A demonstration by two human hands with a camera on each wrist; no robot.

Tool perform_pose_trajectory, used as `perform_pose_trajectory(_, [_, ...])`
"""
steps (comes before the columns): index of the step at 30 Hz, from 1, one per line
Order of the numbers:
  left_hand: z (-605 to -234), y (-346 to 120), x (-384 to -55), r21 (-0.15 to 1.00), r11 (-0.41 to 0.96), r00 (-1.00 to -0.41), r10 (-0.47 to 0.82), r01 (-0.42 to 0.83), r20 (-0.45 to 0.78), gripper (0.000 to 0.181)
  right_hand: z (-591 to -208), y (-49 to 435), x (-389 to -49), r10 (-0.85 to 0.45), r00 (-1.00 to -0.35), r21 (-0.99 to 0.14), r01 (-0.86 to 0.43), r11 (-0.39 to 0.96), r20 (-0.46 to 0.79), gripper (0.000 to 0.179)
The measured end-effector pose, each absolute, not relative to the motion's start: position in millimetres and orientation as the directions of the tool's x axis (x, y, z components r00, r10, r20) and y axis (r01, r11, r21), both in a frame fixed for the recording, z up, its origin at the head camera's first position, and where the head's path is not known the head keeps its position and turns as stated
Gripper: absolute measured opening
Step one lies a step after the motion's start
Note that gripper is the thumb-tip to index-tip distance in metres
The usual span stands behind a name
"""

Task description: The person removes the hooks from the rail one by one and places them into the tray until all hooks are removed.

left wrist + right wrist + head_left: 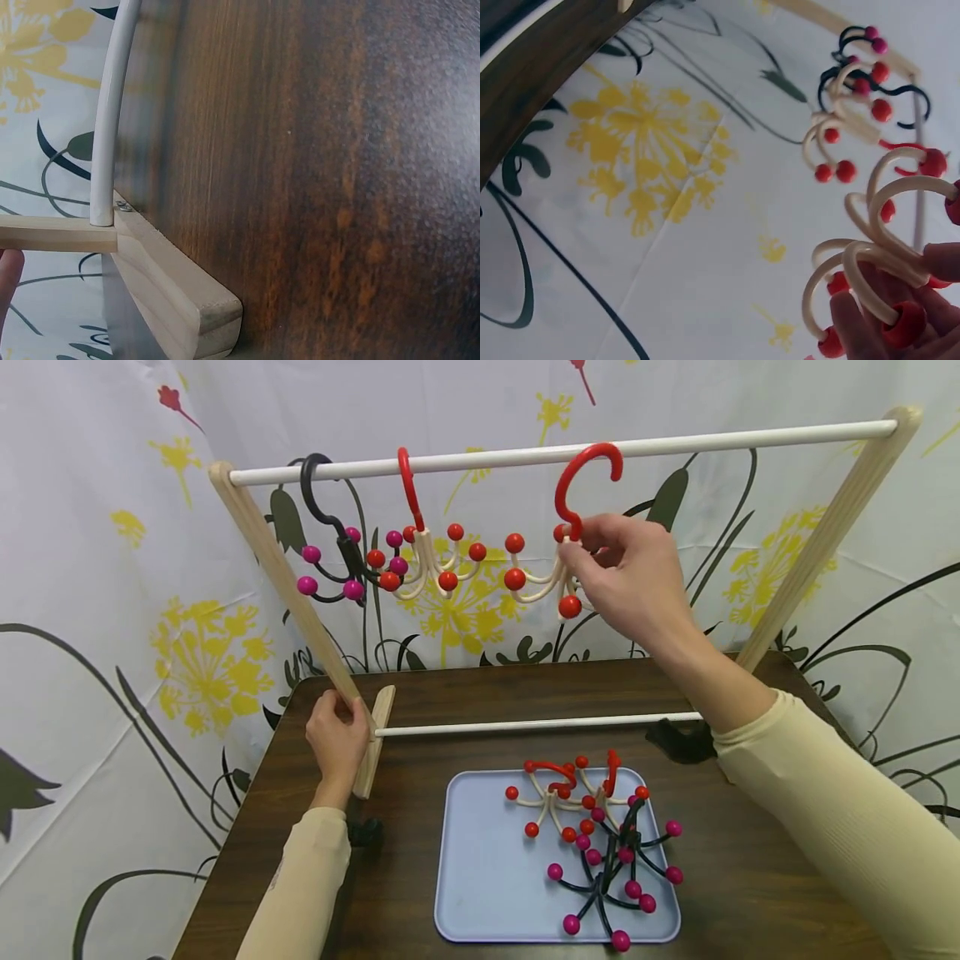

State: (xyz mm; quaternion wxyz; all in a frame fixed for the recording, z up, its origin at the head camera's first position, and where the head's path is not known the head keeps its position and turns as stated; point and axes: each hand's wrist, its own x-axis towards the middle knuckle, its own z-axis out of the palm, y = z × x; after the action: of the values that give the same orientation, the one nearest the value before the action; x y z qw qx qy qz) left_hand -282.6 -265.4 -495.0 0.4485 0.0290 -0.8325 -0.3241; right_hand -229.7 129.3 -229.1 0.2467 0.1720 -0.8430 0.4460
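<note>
My right hand pinches a cream multi-arm hanger by its neck, just below its red hook. The hook overlaps the upper white rod in the head view. Red balls tip the hanger's curved arms; the right wrist view shows the fingers around its stem. Low on the left, my left hand grips the rack's wooden post near its foot. From the rod hang another cream hanger with a red hook and a black hanger with magenta balls.
A pale blue tray on the dark wooden table bears several more hangers, cream and black. A lower white rod joins the rack's feet. Behind hangs a flower-patterned curtain.
</note>
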Motion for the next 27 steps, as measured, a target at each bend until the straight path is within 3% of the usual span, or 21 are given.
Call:
perform_pose_trajectory(11, [-495.7, -264.1, -283.6, 0.567, 0.787, -0.598, -0.339, 0.243, 0.726, 0.014, -276.5, 146.7, -145.0, -0.14, -0.859, -0.684, -0.482, 0.547, 0.493, 0.025])
perform_pose_trajectory(21, [-495.7, -264.6, -283.9, 0.568, 0.789, -0.599, -0.342, 0.235, 0.724, 0.014, -354.3, 122.5, -73.2, -0.363, -0.841, -0.713, -0.535, 0.453, 0.401, 0.024])
perform_pose_trajectory(27, [-494.5, -264.3, -282.5, 0.569, 0.789, -0.601, -0.345, 0.23, 0.721, 0.014, -410.1, 99.8, -56.6, -0.533, -0.838, -0.864, -0.353, 0.36, 0.121, 0.024])
